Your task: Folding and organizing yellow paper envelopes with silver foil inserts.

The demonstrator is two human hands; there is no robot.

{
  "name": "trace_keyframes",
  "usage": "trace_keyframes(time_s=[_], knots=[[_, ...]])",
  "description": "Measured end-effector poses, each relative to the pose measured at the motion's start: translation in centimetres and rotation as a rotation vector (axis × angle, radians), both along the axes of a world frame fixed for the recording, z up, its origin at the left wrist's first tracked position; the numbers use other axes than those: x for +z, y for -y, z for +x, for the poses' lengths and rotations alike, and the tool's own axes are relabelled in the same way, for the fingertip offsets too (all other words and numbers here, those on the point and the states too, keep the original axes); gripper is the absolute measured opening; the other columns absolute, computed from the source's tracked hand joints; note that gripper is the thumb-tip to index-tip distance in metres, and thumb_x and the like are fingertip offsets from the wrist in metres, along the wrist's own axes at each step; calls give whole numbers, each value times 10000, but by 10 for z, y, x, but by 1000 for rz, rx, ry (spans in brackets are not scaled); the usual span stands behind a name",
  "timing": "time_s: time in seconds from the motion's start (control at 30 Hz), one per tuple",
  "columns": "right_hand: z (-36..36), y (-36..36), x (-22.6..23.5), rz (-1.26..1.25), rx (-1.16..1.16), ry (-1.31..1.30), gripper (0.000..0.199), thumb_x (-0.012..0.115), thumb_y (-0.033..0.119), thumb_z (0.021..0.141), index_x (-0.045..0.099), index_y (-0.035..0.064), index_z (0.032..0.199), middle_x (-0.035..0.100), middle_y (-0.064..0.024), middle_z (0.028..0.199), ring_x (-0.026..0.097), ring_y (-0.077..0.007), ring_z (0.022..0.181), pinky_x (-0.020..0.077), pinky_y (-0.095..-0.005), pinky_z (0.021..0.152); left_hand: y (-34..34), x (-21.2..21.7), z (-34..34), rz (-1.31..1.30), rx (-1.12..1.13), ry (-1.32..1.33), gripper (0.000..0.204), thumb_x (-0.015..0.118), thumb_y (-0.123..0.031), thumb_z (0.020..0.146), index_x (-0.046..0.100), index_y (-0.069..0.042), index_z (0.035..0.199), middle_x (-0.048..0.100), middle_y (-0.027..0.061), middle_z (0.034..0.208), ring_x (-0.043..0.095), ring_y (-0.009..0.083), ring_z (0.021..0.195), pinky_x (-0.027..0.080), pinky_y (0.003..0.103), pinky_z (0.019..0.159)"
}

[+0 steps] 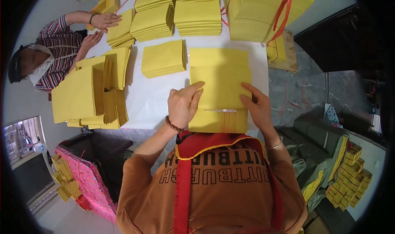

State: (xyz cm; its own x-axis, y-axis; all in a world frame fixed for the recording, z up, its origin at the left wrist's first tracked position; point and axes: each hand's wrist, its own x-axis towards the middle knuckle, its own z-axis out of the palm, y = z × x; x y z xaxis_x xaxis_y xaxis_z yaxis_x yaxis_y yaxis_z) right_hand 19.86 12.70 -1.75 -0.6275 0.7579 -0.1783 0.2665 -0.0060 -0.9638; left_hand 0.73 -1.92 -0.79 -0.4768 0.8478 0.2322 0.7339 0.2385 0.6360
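Hands are pressing flat, fingers spread and gripping nothing: the left hand [184,104] and right hand [256,106] are squaring the yellow paper stack [220,85] at the worktop's [152,102] six-o'clock edge, so pressure should stay even.

I am seeing bright yellow everywhere: the sheet [221,90] under my hands is showing plain yellow, crossed by a pale strip and thin reddish lines near its lower edge. The stacks of paper [177,15] are glowing the same yellow on a white table [152,102]. My shirt [222,184] is showing orange-brown with dark lettering under red apron straps [183,193]. The co-worker's top [57,48] is showing red, white and dark stripes. A bead bracelet [173,125] is looking dark brown. A pink patterned bag [88,180] is sitting at lower left.
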Motion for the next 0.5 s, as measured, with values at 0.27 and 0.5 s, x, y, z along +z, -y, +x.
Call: trace_keyframes(time_s=[0.27, 0.5], knots=[[2, 1, -4, -82, -6, -28, 342, 636, 89, 819, 602, -11, 1144, 475, 65, 699, 374, -22, 612, 319, -186, 536, -1, 5, 5, -12, 13, -97, 166, 613, -132, 841, 660, -117, 999, 635, 56, 680, 542, 191, 543, 334, 304, 597], [-2, 2, 1, -6, -3, -1, 349, 634, 92, 817, 598, -12, 1148, 511, 48, 711, 405, -24, 618, 353, -188, 547, -2, 13, 11, -142, 52, -362, 281, 631, -111, 796, 637, -172, 1070, 596, 53, 1027, 514, 228, 927, 326, 371, 791]])
